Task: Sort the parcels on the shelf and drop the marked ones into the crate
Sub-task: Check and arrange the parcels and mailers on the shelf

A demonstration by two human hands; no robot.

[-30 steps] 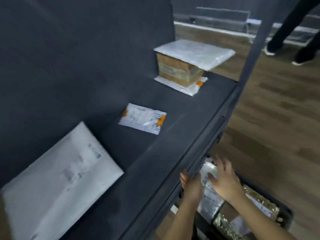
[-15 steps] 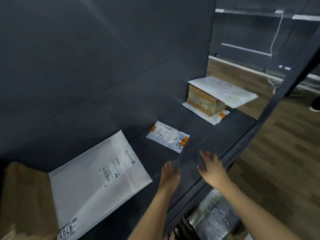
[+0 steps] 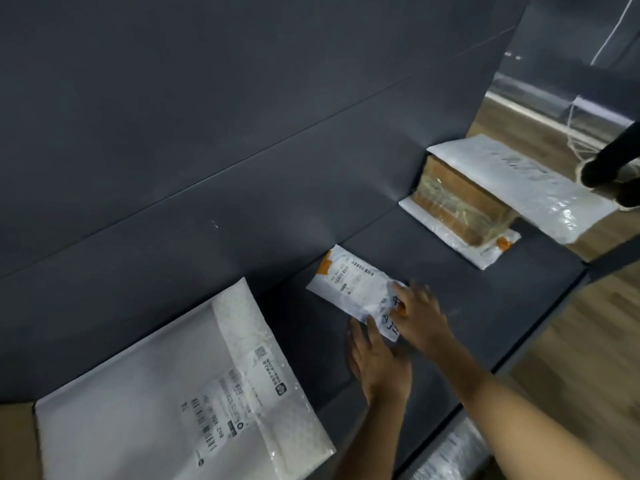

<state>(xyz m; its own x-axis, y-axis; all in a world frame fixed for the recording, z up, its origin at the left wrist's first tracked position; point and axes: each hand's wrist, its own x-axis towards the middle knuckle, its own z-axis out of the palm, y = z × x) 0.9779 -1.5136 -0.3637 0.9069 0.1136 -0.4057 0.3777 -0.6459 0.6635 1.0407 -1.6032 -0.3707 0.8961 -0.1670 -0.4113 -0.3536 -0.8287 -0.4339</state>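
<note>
A small white mailer (image 3: 349, 284) with orange corners and black handwriting lies in the middle of the dark shelf (image 3: 485, 306). My right hand (image 3: 420, 313) rests on its near end with the fingers spread over the writing. My left hand (image 3: 375, 362) touches its near edge from below, fingers flat. Whether either hand grips it is unclear. A large white mailer (image 3: 166, 386) lies to the left. At the far right a brown taped box (image 3: 457, 199) sits on a white envelope, with a white bubble mailer (image 3: 519, 181) on top. The crate is out of view.
A brown cardboard piece (image 3: 15, 441) shows at the lower left. A silvery bubble-wrapped parcel (image 3: 450, 452) lies below the shelf edge. The shelf's dark back wall (image 3: 242, 116) rises close behind. Another person's dark shoe (image 3: 599, 171) stands on the wooden floor at right.
Both hands rose from below the shelf, crossed its front edge and now lie on the small white mailer. The view has moved closer to the shelf.
</note>
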